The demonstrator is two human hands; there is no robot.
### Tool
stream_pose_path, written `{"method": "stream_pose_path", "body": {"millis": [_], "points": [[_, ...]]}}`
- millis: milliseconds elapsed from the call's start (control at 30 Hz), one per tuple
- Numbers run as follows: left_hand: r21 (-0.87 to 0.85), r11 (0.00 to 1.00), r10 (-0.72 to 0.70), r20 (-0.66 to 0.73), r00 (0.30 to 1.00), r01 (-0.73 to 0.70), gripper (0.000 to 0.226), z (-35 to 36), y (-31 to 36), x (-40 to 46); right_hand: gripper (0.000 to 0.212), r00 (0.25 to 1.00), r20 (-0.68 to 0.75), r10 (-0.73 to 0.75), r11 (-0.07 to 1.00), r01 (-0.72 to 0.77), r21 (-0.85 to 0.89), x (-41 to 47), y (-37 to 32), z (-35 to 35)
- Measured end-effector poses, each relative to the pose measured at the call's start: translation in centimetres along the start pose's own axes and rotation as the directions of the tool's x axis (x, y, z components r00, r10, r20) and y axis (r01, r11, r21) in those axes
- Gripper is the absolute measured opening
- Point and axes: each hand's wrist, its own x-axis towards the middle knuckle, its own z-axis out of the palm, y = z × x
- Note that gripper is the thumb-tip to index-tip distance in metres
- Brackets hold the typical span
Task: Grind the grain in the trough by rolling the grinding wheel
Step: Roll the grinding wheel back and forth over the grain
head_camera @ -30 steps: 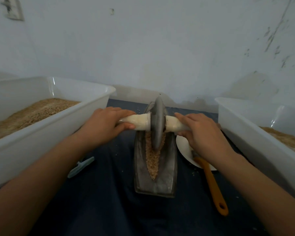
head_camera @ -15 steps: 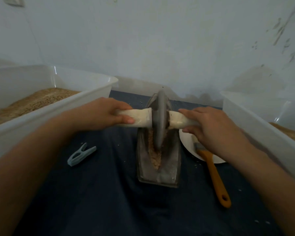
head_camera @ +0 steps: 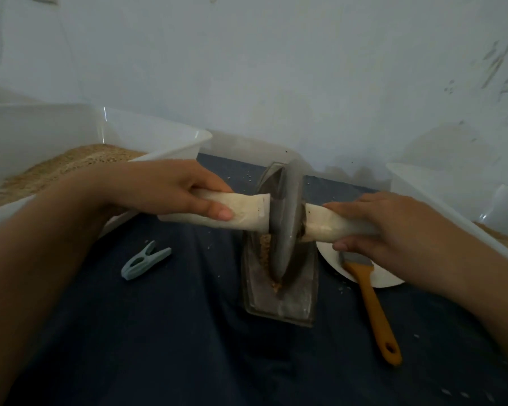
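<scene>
Wheel: one grinding wheel (head_camera: 285,227), upright in the trough (head_camera: 279,300); likely heavy, stiff metal
Hold: by the pale axle handles each side; wrapped, so probably not slippery
Left grip: left hand (head_camera: 170,189) curled round the left handle (head_camera: 241,212)
Right grip: right hand (head_camera: 393,227) curled round the right handle (head_camera: 323,227)
Grain: grain (head_camera: 265,250) in the groove beside the wheel; loose, spills easily
Trough: one, on the dark-clothed bench (head_camera: 188,332)
Count: two white tubs (head_camera: 170,148); one plate (head_camera: 335,262); one orange-handled brush (head_camera: 373,306); one clothes peg (head_camera: 145,263)
</scene>
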Motion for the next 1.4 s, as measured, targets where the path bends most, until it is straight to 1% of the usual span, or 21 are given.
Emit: {"method": "stream_pose_path", "body": {"millis": [100,167,233,267,300,367,433,500,600,667,733,767,800,900,933,1000,1100,1233,1300,1333,1400], "points": [[0.058,0.997,-0.041,-0.056,0.998,0.045,0.051,0.6,-0.5,1.1,0.053,0.998,-0.042,0.045,0.999,-0.046,-0.018,0.7,0.1,1.0],[0.130,0.987,-0.073,-0.173,0.982,0.096,0.049,1.5,-1.2,2.3,0.053,0.992,-0.094,0.086,0.995,-0.090,-0.044,1.8,0.4,2.3],[0.217,0.969,-0.047,-0.322,0.945,0.122,0.042,2.7,-1.8,3.2,0.053,0.982,-0.141,0.125,0.990,-0.133,-0.049,2.8,0.6,3.6],[0.269,0.955,-0.018,-0.377,0.926,0.128,0.043,3.1,-2.0,3.5,0.053,0.978,-0.157,0.140,0.988,-0.149,-0.046,3.1,0.7,3.9],[0.307,0.943,0.007,-0.409,0.912,0.130,0.044,3.4,-2.2,3.7,0.053,0.975,-0.167,0.149,0.986,-0.158,-0.044,3.3,0.8,4.2],[0.310,0.944,0.029,-0.422,0.906,0.114,0.045,3.5,-2.1,3.8,0.053,0.976,-0.165,0.144,0.987,-0.153,-0.042,3.2,0.9,4.2],[0.245,0.966,0.018,-0.375,0.927,0.080,0.043,2.9,-1.6,3.3,0.055,0.986,-0.128,0.103,0.989,-0.115,-0.089,2.4,0.9,3.7],[0.177,0.983,0.007,-0.251,0.968,0.039,0.041,1.9,-0.8,2.3,0.056,0.995,-0.073,0.068,0.991,-0.076,-0.114,1.5,0.8,2.7],[0.081,0.997,0.019,-0.064,0.998,-0.014,0.045,0.5,0.3,0.5,0.055,0.999,-0.010,0.040,0.999,-0.040,-0.031,0.3,0.4,0.8],[0.022,1.000,0.009,-0.010,1.000,-0.009,0.045,0.1,0.3,0.0,0.055,1.000,-0.020,0.020,1.000,-0.020,-0.003,0.0,0.2,0.2],[0.030,0.999,-0.035,-0.008,0.999,0.035,0.051,0.4,-0.1,0.4,0.056,0.997,-0.068,0.031,0.999,-0.033,-0.022,0.3,-0.1,0.7],[0.059,0.996,-0.060,-0.037,0.998,0.062,0.055,0.7,-0.3,1.0,0.056,0.995,-0.087,0.041,0.997,-0.047,-0.061,0.7,-0.1,1.3],[0.098,0.991,-0.082,-0.090,0.993,0.090,0.056,1.2,-0.6,1.6,0.056,0.993,-0.098,0.060,0.993,-0.069,-0.096,1.3,0.0,1.9],[0.224,0.963,-0.074,-0.311,0.948,0.149,0.043,2.7,-1.4,3.1,0.054,0.983,-0.140,0.120,0.985,-0.135,-0.107,3.1,0.6,3.6],[0.268,0.951,-0.052,-0.361,0.931,0.157,0.042,3.1,-1.6,3.5,0.054,0.978,-0.156,0.136,0.983,-0.152,-0.099,3.4,0.8,3.9],[0.293,0.944,-0.027,-0.386,0.922,0.150,0.043,3.3,-1.8,3.8,0.054,0.973,-0.175,0.150,0.984,-0.164,-0.071,3.4,0.9,4.3],[0.205,0.974,-0.028,-0.302,0.953,0.093,0.040,2.4,-1.3,3.1,0.055,0.984,-0.143,0.102,0.989,-0.115,-0.088,2.1,0.7,3.8],[0.073,0.997,-0.011,-0.080,0.997,0.017,0.047,0.6,-0.1,0.9,0.054,0.999,-0.010,0.050,0.998,-0.050,-0.022,0.6,0.5,0.8],[-0.008,1.000,-0.018,0.006,1.000,0.018,0.043,0.0,0.0,0.0,0.054,0.999,0.033,0.013,1.000,-0.014,0.012,0.1,0.3,-0.3],[-0.030,0.999,-0.023,0.029,0.999,0.023,0.041,-0.2,-0.1,-0.1,0.054,0.999,0.035,0.009,1.000,-0.009,0.021,-0.1,0.2,-0.5],[-0.023,0.999,-0.041,0.023,0.999,0.041,0.044,-0.1,-0.4,0.1,0.053,0.999,0.006,0.036,0.999,-0.036,0.031,0.1,-0.1,-0.1]]}}
